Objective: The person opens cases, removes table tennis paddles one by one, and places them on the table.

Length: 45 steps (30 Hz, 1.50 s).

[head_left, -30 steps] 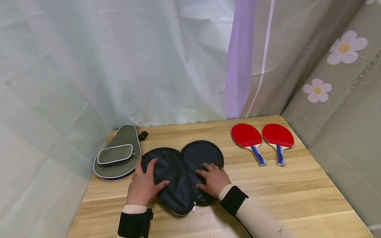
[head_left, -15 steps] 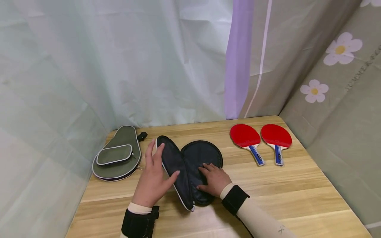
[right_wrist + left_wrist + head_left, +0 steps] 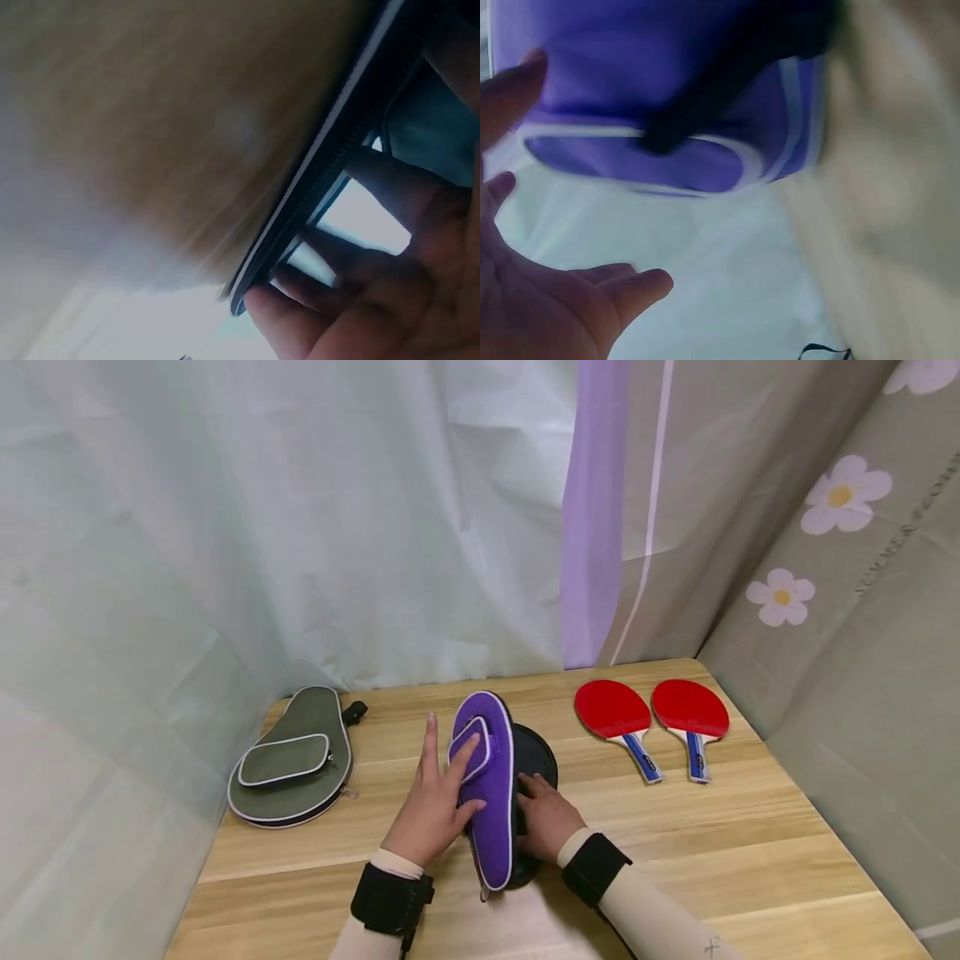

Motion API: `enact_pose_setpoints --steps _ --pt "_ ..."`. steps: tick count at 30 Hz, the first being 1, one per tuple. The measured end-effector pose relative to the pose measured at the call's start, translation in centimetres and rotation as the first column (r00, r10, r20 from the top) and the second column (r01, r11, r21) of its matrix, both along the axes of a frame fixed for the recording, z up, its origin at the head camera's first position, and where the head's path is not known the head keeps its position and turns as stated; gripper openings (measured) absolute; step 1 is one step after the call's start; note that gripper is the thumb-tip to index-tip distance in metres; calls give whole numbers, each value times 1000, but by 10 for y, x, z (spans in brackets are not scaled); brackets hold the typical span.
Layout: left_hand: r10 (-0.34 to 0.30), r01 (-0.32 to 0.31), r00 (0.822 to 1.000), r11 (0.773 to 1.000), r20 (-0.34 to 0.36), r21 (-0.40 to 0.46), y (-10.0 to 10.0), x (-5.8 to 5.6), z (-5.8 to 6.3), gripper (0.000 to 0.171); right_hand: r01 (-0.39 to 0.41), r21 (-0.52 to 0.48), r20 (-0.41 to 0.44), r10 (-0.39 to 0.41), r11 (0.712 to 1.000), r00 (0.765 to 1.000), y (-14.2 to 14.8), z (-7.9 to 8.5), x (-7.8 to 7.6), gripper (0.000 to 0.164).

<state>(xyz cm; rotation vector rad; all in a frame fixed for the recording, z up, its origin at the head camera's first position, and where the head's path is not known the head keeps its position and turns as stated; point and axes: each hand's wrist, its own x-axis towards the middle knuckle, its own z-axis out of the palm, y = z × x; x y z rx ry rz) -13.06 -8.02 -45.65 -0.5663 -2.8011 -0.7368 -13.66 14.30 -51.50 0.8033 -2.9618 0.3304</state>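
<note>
A purple paddle case (image 3: 491, 827) with pale piping and a small front pocket (image 3: 471, 752) stands half folded at the middle of the table. Its raised half tilts up, outer side toward my left hand (image 3: 427, 814). That hand's fingers are spread and straight, with fingertips against the purple face near the pocket. In the left wrist view the purple cloth and a dark strap (image 3: 705, 90) are blurred. My right hand (image 3: 553, 825) rests on the black lining (image 3: 538, 756) of the lower half; its fingertips are partly hidden behind the raised half.
A grey-green paddle case (image 3: 292, 802) with a pocket lies at the left of the wooden table (image 3: 660, 877). Two red table tennis paddles (image 3: 613, 706) with blue handles lie at the back right. Curtains (image 3: 420, 527) hang behind and at both sides.
The case's left half has swung up and rightward from lying opened out, showing its purple outside. My left hand has moved right with it. My right hand has stayed on the lining.
</note>
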Motion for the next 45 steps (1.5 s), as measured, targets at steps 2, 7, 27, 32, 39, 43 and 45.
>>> enact_pose_setpoints --steps 2,7,27,32,39,43,45 --pt "-2 2 999 1000 36 -23 4 -1 -10 105 -47 33 -110 51 998 993 3 -2 2 54" --pt "-22 27 987 999 159 -27 11 -2 -28 114 -63 71 -186 76 995 980 9 -7 1 54" --pt "-75 119 940 986 333 -115 16 -14 -44 92 194 -129 134 -176 973 975 25 0 -2 68" --pt "-74 130 937 981 342 -143 19 -16 -41 89 153 -73 106 -145 986 984 30 3 0 77" --pt "-40 112 951 969 306 -220 25 -18 -43 88 269 -9 193 -263 963 945 36 4 -3 94" --pt "-21 98 963 956 270 -275 29 -17 -46 87 310 30 232 -308 950 923 42 9 -3 98" --pt "-11 90 965 953 263 -291 30 -17 -47 86 317 28 249 -314 948 916 46 13 -3 100"
